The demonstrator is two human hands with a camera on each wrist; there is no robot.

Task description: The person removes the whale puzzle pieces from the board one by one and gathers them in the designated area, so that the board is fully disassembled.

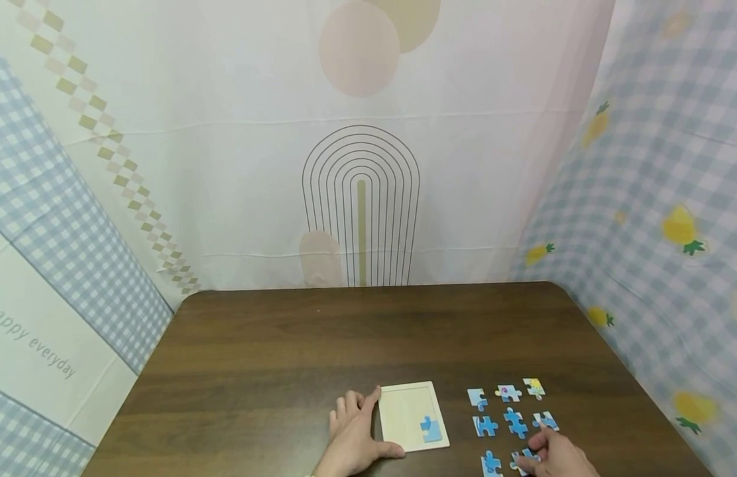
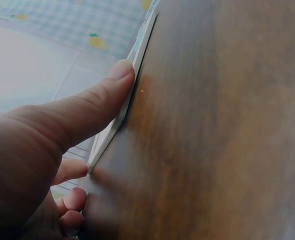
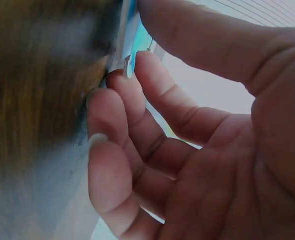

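Note:
A square wooden puzzle tray (image 1: 404,411) lies on the table, with one blue jigsaw piece (image 1: 431,432) in its lower right corner. My left hand (image 1: 356,434) holds the tray at its left side, thumb at the near edge and index finger at the far left corner. In the left wrist view, the thumb (image 2: 95,102) presses the tray's thin edge. To the right of the tray, my right hand (image 1: 556,456) pinches a blue and white jigsaw piece (image 1: 515,464) of the nearest row. The right wrist view shows that piece (image 3: 139,42) tilted between thumb and fingertips.
Several loose jigsaw pieces lie in rows right of the tray, among them a blue centre piece (image 1: 515,423) and a yellow-marked corner piece (image 1: 533,388). The brown wooden table (image 1: 273,351) ends at a patterned cloth backdrop (image 1: 249,199) behind and at both sides.

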